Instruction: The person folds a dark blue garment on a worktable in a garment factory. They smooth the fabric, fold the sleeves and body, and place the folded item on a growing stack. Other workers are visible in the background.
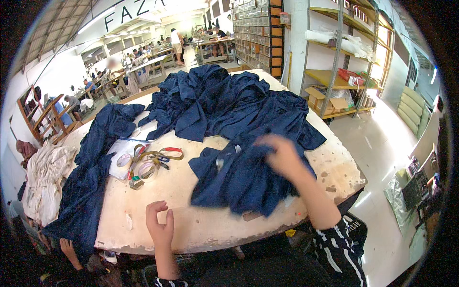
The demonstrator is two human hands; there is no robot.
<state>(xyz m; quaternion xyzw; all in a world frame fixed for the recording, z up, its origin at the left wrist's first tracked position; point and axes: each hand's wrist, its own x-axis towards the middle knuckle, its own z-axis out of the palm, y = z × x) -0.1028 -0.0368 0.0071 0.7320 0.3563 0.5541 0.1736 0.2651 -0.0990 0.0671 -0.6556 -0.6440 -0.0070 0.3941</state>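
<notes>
My left hand (160,221) hovers over the near part of the worn pale table (143,201). Its fingers are curled and apart, with nothing between them. My right hand (281,156), blurred, reaches over a navy blue garment (247,179) spread in front of me. Whether its fingertips pinch the cloth cannot be told. Small white labels or tags show on this garment, and its lower edge is blurred. Behind it lies a large heap of navy garments (215,97). Left of it are a tape measure (172,154), rolls of tape (147,169) and a dark blue small tool (162,162).
Another navy garment (86,168) hangs over the table's left edge, where another person's hand (70,253) touches it. White cloth (46,175) is piled beyond. To the right stands a metal shelf rack (333,79). People work at sewing tables at the back.
</notes>
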